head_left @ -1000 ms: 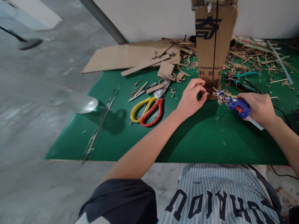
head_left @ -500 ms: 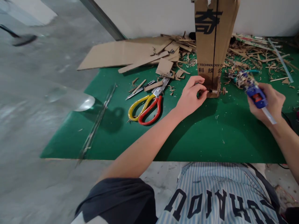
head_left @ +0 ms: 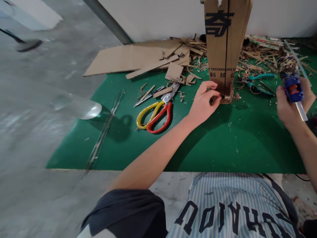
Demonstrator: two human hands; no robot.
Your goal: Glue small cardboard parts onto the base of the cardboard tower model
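At about half past one from the middle of the view stood the cardboard tower (head_left: 216,49), brown, with one large black character above smaller lettering that included "TECHNOLOGY C"; a thin black line (head_left: 226,49) ran down its front, and its top edge was ragged and notched. The tower was upright, its long axis running nearly from twelve to six, and it widened upward; at its foot a short peg with a small disc (head_left: 237,96) stuck out toward three. The left hand (head_left: 204,102) had thumb and fingertips pinched together at the foot, by the black line's lower end, though exactly which part they held was hidden. Between two and three o'clock, the right hand (head_left: 287,107) was wrapped around the glue gun (head_left: 294,88), blue with an orange-red patch, its front end matted with scraps and a clear stick protruding from the rear. The gun's long axis slanted, front toward between eleven and twelve, stick toward five, well apart from the tower. Between tower and gun lay teal-handled pliers (head_left: 260,84); near the centre lay scissors (head_left: 160,112) with yellow and red handles.
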